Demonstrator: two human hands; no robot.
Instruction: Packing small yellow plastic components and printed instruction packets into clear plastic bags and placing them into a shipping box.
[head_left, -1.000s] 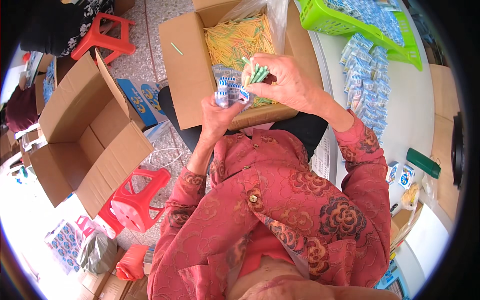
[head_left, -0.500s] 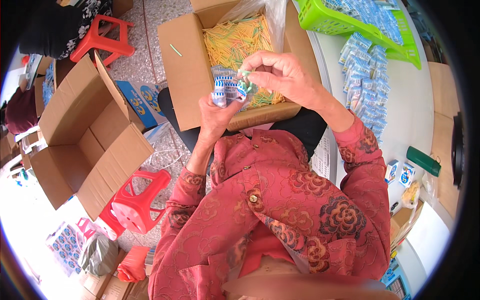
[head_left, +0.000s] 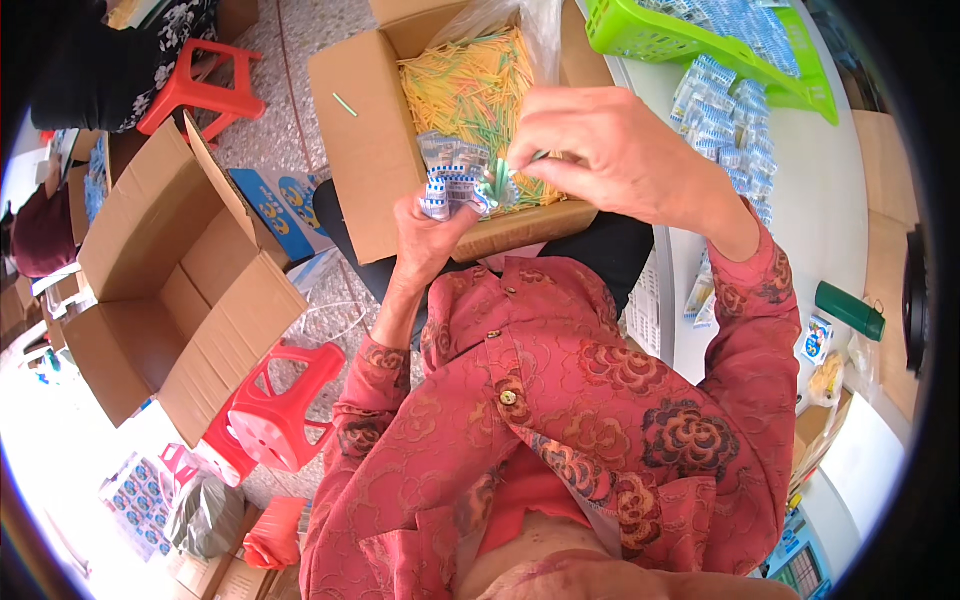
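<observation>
My left hand [head_left: 430, 235] is closed round a bunch of small clear plastic packets [head_left: 455, 188] with blue-and-white printed edges. Green sticks [head_left: 497, 182] show at the right side of the bunch. Just right of it, my right hand [head_left: 615, 150] has thumb and fingers pinched together. A dark green bit shows at the fingertips, too small to make out. Both hands are over the near part of an open cardboard box [head_left: 350, 135] in front of my lap. Inside it lies a heap of short thin yellow, orange and green sticks [head_left: 465, 85].
One loose stick [head_left: 344, 105] lies on the box flap. At right, a white table [head_left: 820, 190] bears filled packets [head_left: 740, 130], a green basket [head_left: 620, 30] and a green cylinder [head_left: 850, 311]. An open carton [head_left: 150, 300] and red stools [head_left: 285, 410] stand at left.
My right hand has moved right, away from the packets, and its wrist has turned over. The left hand stays closed on the bunch in nearly the same place.
</observation>
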